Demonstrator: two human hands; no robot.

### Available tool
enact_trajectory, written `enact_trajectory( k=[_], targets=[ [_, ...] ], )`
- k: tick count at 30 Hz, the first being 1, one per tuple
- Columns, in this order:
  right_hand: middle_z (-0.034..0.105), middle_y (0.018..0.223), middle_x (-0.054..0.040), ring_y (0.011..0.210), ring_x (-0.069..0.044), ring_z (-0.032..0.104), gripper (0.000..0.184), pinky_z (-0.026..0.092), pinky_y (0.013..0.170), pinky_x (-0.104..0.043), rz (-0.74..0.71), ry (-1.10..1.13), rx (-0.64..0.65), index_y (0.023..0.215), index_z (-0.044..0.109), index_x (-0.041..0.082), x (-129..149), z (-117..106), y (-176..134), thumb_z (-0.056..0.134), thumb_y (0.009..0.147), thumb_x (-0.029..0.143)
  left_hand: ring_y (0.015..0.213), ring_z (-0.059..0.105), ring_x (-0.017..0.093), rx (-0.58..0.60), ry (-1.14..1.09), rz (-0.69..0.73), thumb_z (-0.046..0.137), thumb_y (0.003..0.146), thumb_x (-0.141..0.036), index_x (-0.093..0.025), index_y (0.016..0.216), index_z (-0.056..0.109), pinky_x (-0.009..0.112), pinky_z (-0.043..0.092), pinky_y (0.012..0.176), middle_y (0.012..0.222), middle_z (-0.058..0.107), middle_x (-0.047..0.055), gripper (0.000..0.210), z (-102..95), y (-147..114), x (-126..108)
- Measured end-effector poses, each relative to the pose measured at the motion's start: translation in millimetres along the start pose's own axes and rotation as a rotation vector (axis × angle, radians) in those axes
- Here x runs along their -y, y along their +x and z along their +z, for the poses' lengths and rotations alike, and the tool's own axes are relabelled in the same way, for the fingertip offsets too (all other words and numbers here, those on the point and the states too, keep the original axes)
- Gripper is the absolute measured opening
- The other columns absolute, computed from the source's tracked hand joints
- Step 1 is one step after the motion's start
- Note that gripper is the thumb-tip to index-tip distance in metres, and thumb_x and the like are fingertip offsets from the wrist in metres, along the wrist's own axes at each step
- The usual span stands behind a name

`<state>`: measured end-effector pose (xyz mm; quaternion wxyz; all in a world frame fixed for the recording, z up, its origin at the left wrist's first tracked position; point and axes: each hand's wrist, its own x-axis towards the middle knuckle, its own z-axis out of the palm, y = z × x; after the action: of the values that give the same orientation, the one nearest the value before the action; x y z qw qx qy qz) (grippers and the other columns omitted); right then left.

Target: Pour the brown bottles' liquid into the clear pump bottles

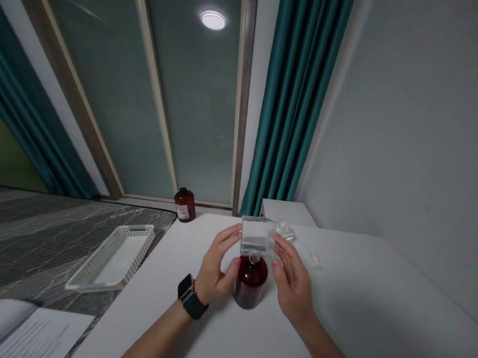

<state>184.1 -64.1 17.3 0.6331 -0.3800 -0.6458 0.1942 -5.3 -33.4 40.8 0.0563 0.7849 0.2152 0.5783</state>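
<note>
A clear, box-shaped piece (256, 236), plastic or glass, is held up between my two hands over the neck of a dark red-brown bottle (251, 281). My left hand (219, 263), with a black watch on its wrist, has its fingertips against the left side of the box; its thumb is close to the bottle's shoulder. At the box's right side are the fingers of my right hand (295, 275), the thumb lower down beside the bottle. The bottle stands upright on the white table (230, 341). Whether the box rests on the bottle's neck I cannot tell.
Crumpled clear plastic (285, 230) lies behind my right hand. A second red-brown bottle (185, 205) with a black cap and white label stands at the table's far left corner. Left of the table are a white basket (79, 287) and an open book (54, 332).
</note>
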Motion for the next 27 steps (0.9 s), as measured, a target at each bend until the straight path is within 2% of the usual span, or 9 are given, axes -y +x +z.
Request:
enact_trajectory(
  k=[8, 27],
  targets=[
    [0.056, 0.140, -0.0092, 0.128, -0.028, 0.055, 0.036, 0.043, 0.110, -0.053, -0.001, 0.017, -0.020, 0.133, 0.055, 0.028, 0.5, 0.1, 0.6, 0.051, 0.097, 0.027, 0.130, 0.049, 0.028, 0.016, -0.069, 0.014, 0.040, 0.100, -0.031, -0.019, 0.137, 0.047, 0.050, 0.044, 0.105, 0.140, 0.051, 0.015, 0.040, -2.4, 0.9, 0.0],
    [0.056, 0.139, -0.0100, 0.128, -0.026, 0.055, 0.034, 0.045, 0.109, -0.050, -0.047, 0.070, -0.032, 0.128, 0.058, 0.027, 5.0, 0.1, 1.8, 0.053, 0.095, 0.022, 0.126, 0.052, 0.027, -0.032, -0.097, -0.010, 0.040, 0.100, -0.027, -0.020, 0.132, 0.052, 0.050, 0.045, 0.103, 0.134, 0.055, 0.014, 0.035, -0.9, -0.1, -1.1]
  ],
)
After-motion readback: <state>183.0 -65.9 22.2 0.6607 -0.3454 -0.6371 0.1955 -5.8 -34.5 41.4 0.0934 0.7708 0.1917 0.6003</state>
